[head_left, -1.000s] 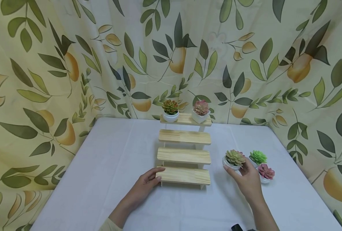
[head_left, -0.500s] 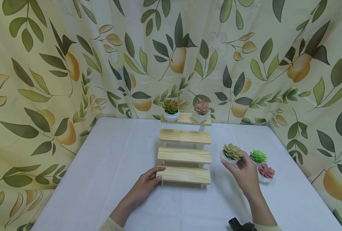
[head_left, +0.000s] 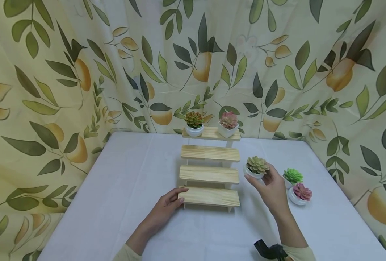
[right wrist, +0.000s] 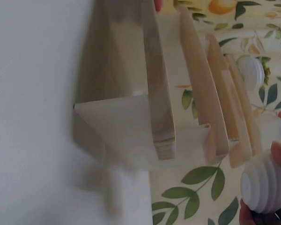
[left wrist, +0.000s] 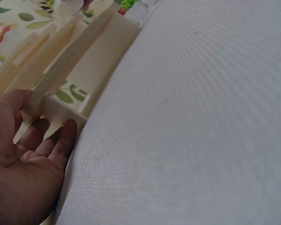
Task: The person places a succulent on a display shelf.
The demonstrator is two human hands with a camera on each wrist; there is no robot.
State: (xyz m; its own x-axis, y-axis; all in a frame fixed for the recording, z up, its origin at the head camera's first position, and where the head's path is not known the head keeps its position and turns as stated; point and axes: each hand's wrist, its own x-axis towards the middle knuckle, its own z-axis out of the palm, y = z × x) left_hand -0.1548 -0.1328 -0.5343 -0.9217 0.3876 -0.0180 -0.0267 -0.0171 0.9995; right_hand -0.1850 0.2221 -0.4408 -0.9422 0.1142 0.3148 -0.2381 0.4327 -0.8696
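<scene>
White pot (head_left: 250, 173) in right hand (head_left: 272, 189), pale green succulent (head_left: 257, 165) inside

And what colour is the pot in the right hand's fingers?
The pot is white, showing best in the right wrist view.

A cream, leaf-and-fruit-patterned curtain (head_left: 186, 83) hangs behind and on both sides of a white-covered table (head_left: 131, 174).

Five succulents (head_left: 257, 165), four shelves (head_left: 209, 174)
</scene>
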